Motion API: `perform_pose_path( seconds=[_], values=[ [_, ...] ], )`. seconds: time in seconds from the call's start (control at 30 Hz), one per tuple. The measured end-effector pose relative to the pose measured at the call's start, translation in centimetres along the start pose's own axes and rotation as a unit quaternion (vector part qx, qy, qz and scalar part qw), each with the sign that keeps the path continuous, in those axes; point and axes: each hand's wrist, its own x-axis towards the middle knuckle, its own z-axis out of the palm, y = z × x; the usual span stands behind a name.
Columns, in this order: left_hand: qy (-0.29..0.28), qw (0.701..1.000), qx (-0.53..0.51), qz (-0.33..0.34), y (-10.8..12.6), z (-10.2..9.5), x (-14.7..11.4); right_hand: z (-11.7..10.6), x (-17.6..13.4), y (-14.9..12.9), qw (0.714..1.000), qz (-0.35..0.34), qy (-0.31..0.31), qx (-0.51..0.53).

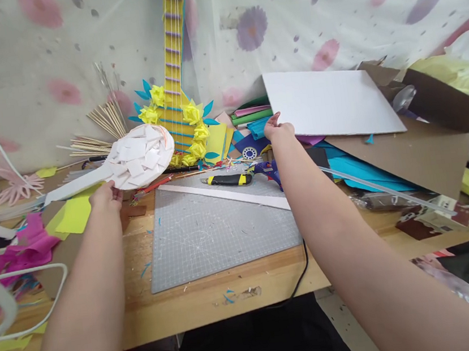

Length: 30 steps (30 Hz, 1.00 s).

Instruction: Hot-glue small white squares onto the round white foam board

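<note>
On the left, my left hand (108,198) is closed on the lower edge of a white, banjo-shaped cutout (142,154). Its round body is covered with overlapping scraps of white card, and its long neck points left. My right hand (279,128) pinches the lower left edge of a white foam board (332,101), which is tilted over a pile of sheets; part of the grip is hidden. Between my arms lies a grey cutting mat (219,228). On it are a white strip (228,196) and a black and yellow utility knife (227,180).
A yellow paper guitar (178,114) with paper flowers leans on the back curtain. Beside my right forearm is a blue glue gun (266,170). Brown cardboard (420,155) and blue sheets pile up right. Wooden sticks (108,120), magenta paper (27,246) and a white cable (57,266) crowd the left.
</note>
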Motion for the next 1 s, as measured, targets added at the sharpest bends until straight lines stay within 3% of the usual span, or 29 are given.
perform_pose_path(
  seconds=[0.1,0.17,0.3,0.43,0.47,0.53,0.6,0.63,0.7,0.73,0.77,0.83,1.0],
  values=[
    [-0.023,0.999,-0.036,-0.006,0.2,-0.1,-1.2,-0.2,-0.2,0.2,0.991,0.077,0.073,0.078],
    [-0.033,0.998,-0.054,0.003,0.3,0.0,-2.2,-0.3,-0.8,0.1,0.99,0.101,0.055,0.077],
    [-0.048,0.99,-0.128,0.045,0.7,0.3,-4.3,-0.2,-3.6,0.0,0.991,0.11,-0.077,-0.015],
    [-0.067,0.983,-0.129,0.115,1.2,0.3,-5.7,-1.7,-9.1,1.9,0.969,0.099,-0.192,-0.116],
    [-0.071,0.981,-0.119,0.137,1.3,0.2,-5.9,-2.6,-10.7,2.8,0.931,0.054,-0.268,-0.244],
    [-0.083,0.976,-0.112,0.17,1.2,-0.1,-6.3,-4.7,-13.7,4.5,0.783,-0.06,-0.397,-0.476],
    [-0.095,0.973,-0.129,0.168,1.1,-0.5,-6.6,-6.8,-16.1,6.0,0.624,-0.179,-0.463,-0.604],
    [-0.096,0.973,-0.142,0.153,1.0,-0.7,-6.8,-7.7,-16.8,6.7,0.566,-0.222,-0.468,-0.641],
    [-0.096,0.976,-0.16,0.113,0.7,-1.3,-7.2,-9.1,-17.7,7.7,0.485,-0.26,-0.456,-0.7],
    [-0.091,0.978,-0.162,0.097,0.5,-1.7,-7.4,-9.4,-17.8,8.1,0.463,-0.268,-0.446,-0.718],
    [-0.086,0.98,-0.158,0.089,0.3,-2.1,-7.4,-9.6,-17.8,8.3,0.452,-0.272,-0.433,-0.731],
    [-0.072,0.983,-0.139,0.091,-0.4,-3.3,-7.3,-9.5,-17.5,8.4,0.464,-0.268,-0.409,-0.738],
    [-0.054,0.99,-0.063,0.114,-3.4,-6.5,-5.9,-7.5,-16.9,6.9,0.57,-0.269,-0.359,-0.689]
  ],
)
